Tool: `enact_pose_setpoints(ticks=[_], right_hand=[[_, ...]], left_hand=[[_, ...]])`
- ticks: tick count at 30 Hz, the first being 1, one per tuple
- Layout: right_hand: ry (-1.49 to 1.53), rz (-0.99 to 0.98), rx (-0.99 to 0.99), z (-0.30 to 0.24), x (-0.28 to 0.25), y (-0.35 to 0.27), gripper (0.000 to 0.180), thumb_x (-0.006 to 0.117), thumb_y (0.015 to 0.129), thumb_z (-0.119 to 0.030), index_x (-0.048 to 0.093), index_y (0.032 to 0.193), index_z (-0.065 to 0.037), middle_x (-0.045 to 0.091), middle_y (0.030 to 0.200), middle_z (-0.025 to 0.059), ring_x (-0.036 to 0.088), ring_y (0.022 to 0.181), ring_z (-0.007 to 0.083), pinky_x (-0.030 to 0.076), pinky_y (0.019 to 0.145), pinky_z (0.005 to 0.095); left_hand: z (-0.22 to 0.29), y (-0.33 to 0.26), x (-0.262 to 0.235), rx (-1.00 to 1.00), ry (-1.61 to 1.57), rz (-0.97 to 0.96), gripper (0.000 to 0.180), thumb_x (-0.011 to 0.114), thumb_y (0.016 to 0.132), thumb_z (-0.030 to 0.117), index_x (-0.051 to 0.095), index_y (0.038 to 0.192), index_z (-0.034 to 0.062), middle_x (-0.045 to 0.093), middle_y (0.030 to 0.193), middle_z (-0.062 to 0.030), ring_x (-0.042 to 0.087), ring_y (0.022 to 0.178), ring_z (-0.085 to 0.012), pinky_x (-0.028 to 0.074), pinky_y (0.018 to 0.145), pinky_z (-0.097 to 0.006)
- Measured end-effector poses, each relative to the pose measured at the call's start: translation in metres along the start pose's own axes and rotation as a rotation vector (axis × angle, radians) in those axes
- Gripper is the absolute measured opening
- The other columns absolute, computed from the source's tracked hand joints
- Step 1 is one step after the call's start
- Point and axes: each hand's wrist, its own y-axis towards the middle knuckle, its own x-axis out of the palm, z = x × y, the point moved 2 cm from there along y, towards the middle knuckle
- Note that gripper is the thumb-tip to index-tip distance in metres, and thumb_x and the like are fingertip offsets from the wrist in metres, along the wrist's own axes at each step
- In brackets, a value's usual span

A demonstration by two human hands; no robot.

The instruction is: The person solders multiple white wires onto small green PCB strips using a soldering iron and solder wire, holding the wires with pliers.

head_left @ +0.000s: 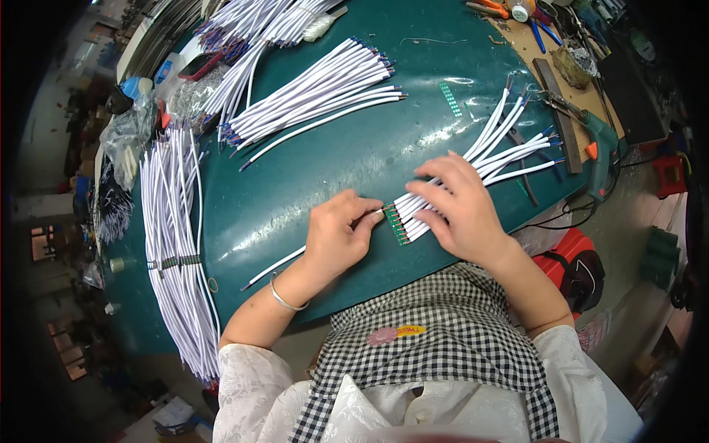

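My right hand (461, 210) lies flat on a row of several short white cables (509, 151) that fan out toward the far right of the green table (325, 162). Their near ends sit in a strip of small green connectors (395, 224). My left hand (341, 235) pinches one white cable (275, 266) with its fingertips at the top of the connector strip; that cable trails back to the left under the hand. A metal bangle is on my left wrist.
A loose bunch of white cables (317, 96) lies mid-table, more bundles (251, 26) at the far edge, and a long tied bundle (173, 244) along the left. A spare green connector strip (450, 100), a glue gun (602, 144) and hand tools (517, 11) lie at the right.
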Motion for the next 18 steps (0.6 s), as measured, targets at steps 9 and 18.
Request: enact_pose_setpoints(ticks=[9, 18], right_hand=[[0.029, -0.046, 0.019, -0.0039, 0.0103, -0.007, 0.034, 0.075, 0.078, -0.008, 0.07, 0.112, -0.009, 0.062, 0.117, 0.0103, 0.056, 0.119, 0.0331, 0.035, 0.114, 0.0557], [0.024, -0.066, 0.042, -0.0035, 0.0101, -0.0054, 0.034, 0.072, 0.079, -0.003, 0.068, 0.113, -0.009, 0.061, 0.119, 0.0111, 0.055, 0.121, 0.0338, 0.033, 0.115, 0.0569]], left_hand=[[0.0045, -0.0049, 0.0051, 0.115, 0.105, 0.08, 0.015, 0.073, 0.076, -0.004, 0.072, 0.089, 0.0023, 0.058, 0.071, -0.0093, 0.059, 0.057, -0.0262, 0.048, 0.051, -0.036], [-0.0005, -0.0074, 0.0079, 0.125, 0.05, 0.112, 0.016, 0.071, 0.078, -0.006, 0.071, 0.091, 0.0018, 0.057, 0.073, -0.0098, 0.06, 0.06, -0.0269, 0.049, 0.054, -0.036]])
